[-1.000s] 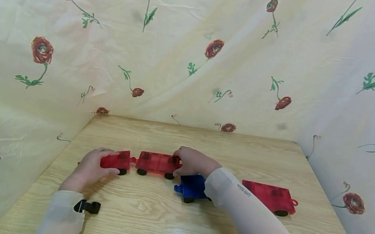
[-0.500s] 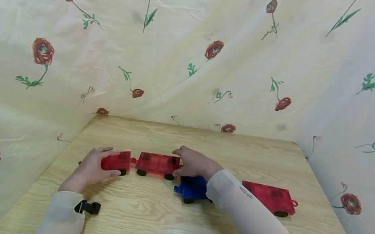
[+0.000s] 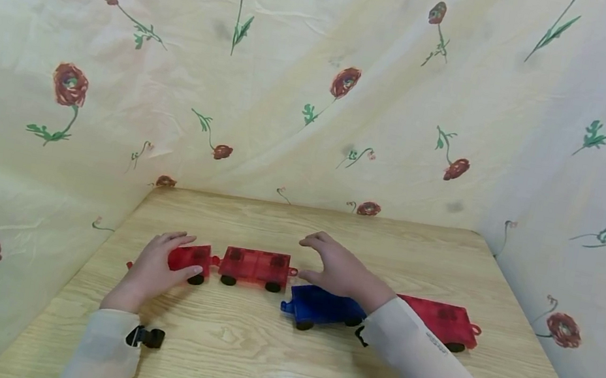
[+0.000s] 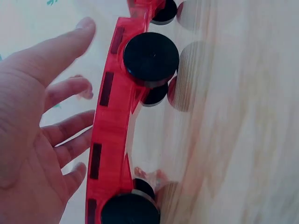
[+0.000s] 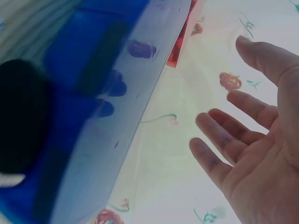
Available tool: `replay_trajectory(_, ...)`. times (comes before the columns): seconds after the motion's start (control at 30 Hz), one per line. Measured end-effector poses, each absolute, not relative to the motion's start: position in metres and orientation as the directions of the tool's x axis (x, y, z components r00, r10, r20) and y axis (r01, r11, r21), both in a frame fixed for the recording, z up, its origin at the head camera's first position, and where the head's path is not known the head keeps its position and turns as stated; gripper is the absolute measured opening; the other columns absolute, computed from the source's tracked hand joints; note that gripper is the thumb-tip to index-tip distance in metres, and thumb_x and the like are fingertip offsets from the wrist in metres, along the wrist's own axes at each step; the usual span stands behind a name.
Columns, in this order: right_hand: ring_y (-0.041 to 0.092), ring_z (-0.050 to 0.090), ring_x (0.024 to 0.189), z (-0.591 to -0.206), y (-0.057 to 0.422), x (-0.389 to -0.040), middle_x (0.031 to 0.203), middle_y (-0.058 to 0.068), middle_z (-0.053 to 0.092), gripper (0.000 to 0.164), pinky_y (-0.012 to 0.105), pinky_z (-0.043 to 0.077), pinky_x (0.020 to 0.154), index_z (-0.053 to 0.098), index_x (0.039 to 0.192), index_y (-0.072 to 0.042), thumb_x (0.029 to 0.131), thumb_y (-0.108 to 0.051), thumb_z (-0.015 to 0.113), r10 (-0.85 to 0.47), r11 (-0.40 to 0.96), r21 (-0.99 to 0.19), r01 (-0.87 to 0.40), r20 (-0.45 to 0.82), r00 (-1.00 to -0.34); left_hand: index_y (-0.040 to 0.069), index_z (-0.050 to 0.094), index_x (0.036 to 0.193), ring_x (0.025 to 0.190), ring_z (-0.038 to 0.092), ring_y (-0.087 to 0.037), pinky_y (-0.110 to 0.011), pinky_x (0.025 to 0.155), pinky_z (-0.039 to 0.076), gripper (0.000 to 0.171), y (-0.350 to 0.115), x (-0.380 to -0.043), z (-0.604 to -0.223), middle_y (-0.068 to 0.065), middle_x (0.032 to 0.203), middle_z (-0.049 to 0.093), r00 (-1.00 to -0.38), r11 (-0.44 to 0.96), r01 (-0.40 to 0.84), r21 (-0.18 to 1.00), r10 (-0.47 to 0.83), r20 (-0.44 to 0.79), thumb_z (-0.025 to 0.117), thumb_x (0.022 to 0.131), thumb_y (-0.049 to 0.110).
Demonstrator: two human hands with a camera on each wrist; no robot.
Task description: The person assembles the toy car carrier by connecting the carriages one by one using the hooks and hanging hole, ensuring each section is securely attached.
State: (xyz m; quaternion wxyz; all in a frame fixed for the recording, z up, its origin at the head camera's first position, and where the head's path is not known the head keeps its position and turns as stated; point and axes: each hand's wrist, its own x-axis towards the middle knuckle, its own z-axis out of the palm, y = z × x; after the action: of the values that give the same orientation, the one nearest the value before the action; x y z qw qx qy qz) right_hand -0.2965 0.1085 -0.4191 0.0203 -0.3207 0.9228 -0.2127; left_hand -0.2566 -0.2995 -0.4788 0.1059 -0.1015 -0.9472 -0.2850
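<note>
A translucent red toy train car (image 3: pixel 199 258) with black wheels stands on the table at the left, partly covered in the head view by my left hand (image 3: pixel 150 267). In the left wrist view, that hand's thumb and fingers are spread beside the car's top edge, not curled round it. A second red car (image 3: pixel 255 266) is coupled to its right end. My right hand (image 3: pixel 346 274) hovers with parted fingers and holds nothing, just right of that car's coupling ring (image 3: pixel 293 272). Beneath it stands a blue car (image 3: pixel 315 307), its hook pointing left.
Another red car (image 3: pixel 448 321), with a ring at its right end, stands at the right, partly behind the right forearm (image 3: pixel 424 360). Flower-printed cloth (image 3: pixel 284 80) rises behind and on both sides of the wooden table (image 3: pixel 216 360).
My right hand has let go of the second red car's right end and drawn back rightward, exposing its ring and more of the blue car. My left hand's grip has loosened from the left car.
</note>
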Motion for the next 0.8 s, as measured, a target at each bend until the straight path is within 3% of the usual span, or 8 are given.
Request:
replay_trajectory(0.43,0.032,0.053,0.137,-0.431,0.155,-0.269,0.152,0.009,0.05,0.068,0.054,0.046,0.111,0.053,0.152,-0.01,0.096,-0.038,0.078,-0.513,0.723,-0.431,-0.54,0.188,-0.838,0.023,0.051,0.156,0.147,0.036,-0.04,-0.066,0.11,0.041,0.078,-0.266,-0.259,-0.471,-0.011,0.16,0.043,-0.951,0.802,0.3,0.517,0.211,0.225,0.085,0.089,0.046)
replay_trajectory(0.8,0.033,0.049,0.141,-0.441,0.174,-0.251,0.155,0.006,0.047,0.071,0.056,0.044,0.111,0.053,0.153,-0.015,0.093,-0.039,0.082,-0.452,0.743,-0.483,-0.464,0.15,-0.879,0.022,0.047,0.159,0.147,0.037,-0.04,-0.064,0.111,0.041,0.085,-0.234,-0.264,-0.468,-0.008,0.162,0.04,-0.934,0.799,0.358,0.483,0.302,0.191,0.083,0.088,0.051)
